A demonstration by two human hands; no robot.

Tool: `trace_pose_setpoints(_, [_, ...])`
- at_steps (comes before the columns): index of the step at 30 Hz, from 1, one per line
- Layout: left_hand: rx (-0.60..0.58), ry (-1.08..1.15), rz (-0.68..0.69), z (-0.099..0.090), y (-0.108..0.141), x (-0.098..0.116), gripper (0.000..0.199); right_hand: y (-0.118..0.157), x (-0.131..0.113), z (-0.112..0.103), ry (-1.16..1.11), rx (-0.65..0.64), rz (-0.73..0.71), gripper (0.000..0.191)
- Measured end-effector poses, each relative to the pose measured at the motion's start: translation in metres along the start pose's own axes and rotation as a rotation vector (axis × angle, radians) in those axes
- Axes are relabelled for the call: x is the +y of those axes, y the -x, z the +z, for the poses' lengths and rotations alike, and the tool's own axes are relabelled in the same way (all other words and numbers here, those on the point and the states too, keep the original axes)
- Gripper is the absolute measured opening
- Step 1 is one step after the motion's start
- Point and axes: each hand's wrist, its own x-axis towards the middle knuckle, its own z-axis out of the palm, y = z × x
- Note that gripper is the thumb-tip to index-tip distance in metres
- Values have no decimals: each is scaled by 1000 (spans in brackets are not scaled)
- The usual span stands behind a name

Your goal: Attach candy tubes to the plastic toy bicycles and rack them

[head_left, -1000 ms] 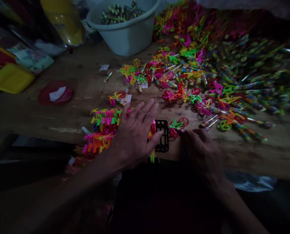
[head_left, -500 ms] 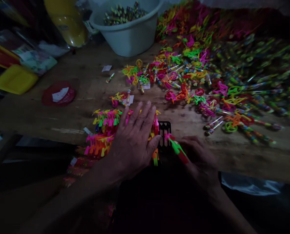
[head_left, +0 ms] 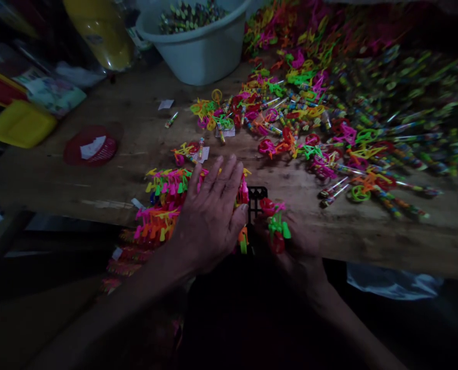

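Observation:
My left hand lies flat with its fingers stretched, over rows of small colourful plastic toy bicycles. Their undersides are hidden beneath it. The end of a black slotted rack sticks out to the right of this hand. Close to that end, my right hand grips a toy bicycle with a green and pink frame and red wheels. Deep shadow partly hides the right fingers. The bicycle is tilted differently from the ones in the rows, and I cannot tell whether it touches the rack.
Toy bicycles and candy-filled tubes form a large heap on the wooden table. A white tub of tubes stands behind. At left are a red basket with paper and a yellow tray. The table's front edge runs beside my hands.
My right hand has moved slightly left and turned the toy bicycle, so its red wheels now show beside the rack. My left hand stays flat on the rows.

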Motion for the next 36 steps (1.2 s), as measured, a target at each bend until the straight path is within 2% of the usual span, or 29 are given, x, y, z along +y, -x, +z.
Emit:
trace_pose_setpoints(4, [22, -10, 7, 1, 1, 1, 56, -7, -3, 7, 8, -90, -45, 13])
trace_pose_setpoints(8, [23, 25, 11, 1, 2, -1, 56, -12, -7, 7, 86, -104, -131, 14])
trace_pose_setpoints(11, [-1, 85, -2, -5, 3, -3, 55, -11, -6, 9, 106, -116, -177, 15])
trace_pose_setpoints(14, [-9, 131, 23, -19, 5, -1, 52, -8, -3, 11, 85, -90, -193, 17])
trace_pose_setpoints(18, [-31, 141, 129, -30, 4, 9, 48, -8, -1, 11, 80, -22, -230, 20])
trace_pose_setpoints(21, [-46, 164, 134, -24, 0, 15, 49, -9, -1, 11, 70, 1, -261, 19])
trace_pose_setpoints(27, [-44, 166, 69, -6, -3, 12, 24, -12, -4, 13, 125, -47, -240, 22])
trace_pose_setpoints(32, [-48, 156, 49, -4, -7, 11, 16, -14, -5, 16, 144, -120, -177, 16])
trace_pose_setpoints(36, [-41, 143, 76, -6, -9, 12, 16, -10, -3, 21, 128, -151, -146, 20])
